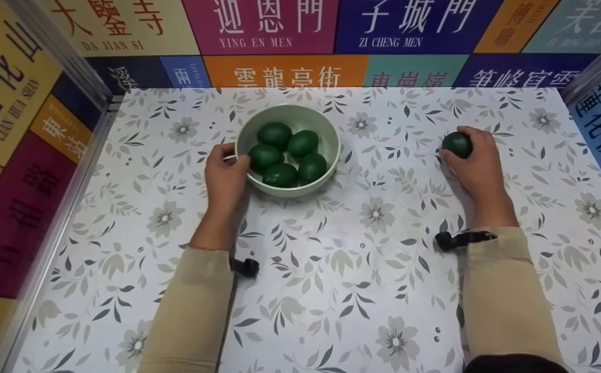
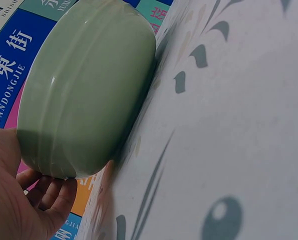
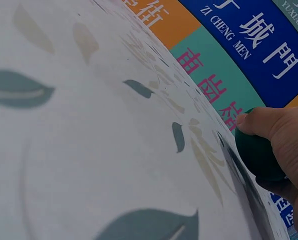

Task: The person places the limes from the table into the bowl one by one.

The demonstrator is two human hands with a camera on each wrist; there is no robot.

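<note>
A pale green bowl (image 1: 291,192) stands on the table, left of its middle, with several smooth, dark green oval fruits (image 1: 281,175) inside. My left hand (image 1: 225,178) grips the bowl's left side, thumb at the rim. The left wrist view shows the bowl's outer wall (image 2: 89,95), with my left hand (image 2: 24,190) curling its fingers against the side. Far to the right, my right hand (image 1: 479,163) holds another dark green oval fruit (image 1: 456,145) between thumb and fingers. In the right wrist view, that fruit (image 3: 256,152) is partly covered by my right hand (image 3: 289,145), close to the tabletop.
A white table (image 1: 321,290) with a grey leaf and flower print lies under everything. Colourful panels with large lettering (image 1: 269,26) rise behind it and along both sides. Each wrist carries a small black camera strap (image 1: 466,239).
</note>
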